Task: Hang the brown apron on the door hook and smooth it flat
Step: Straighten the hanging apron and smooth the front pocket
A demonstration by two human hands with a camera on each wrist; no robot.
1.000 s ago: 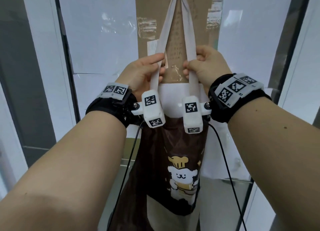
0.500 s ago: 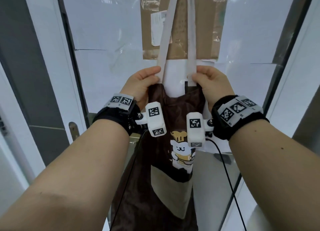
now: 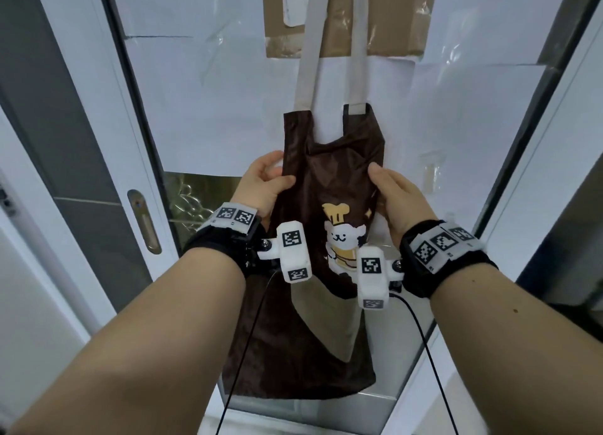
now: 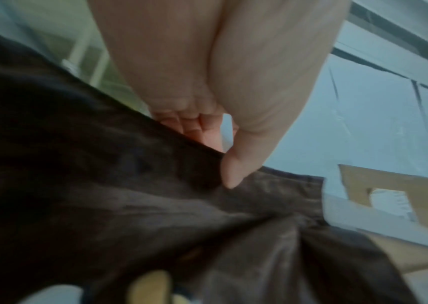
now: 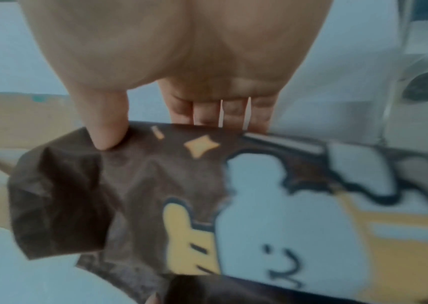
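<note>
The brown apron (image 3: 329, 186) hangs mid-frame against the door (image 3: 208, 85), its pale straps (image 3: 308, 59) running off the top edge. The left hand (image 3: 264, 186) pinches its left edge, thumb in front. The right hand (image 3: 394, 189) pinches the right edge the same way.

door (image 3: 208, 75) w/ white paper, cardboard (image 3: 404, 19), brown apron (image 3: 329, 180) hanging

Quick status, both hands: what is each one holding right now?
Left hand: pinching the brown apron's left edge.
Right hand: pinching the apron's right edge.
</note>
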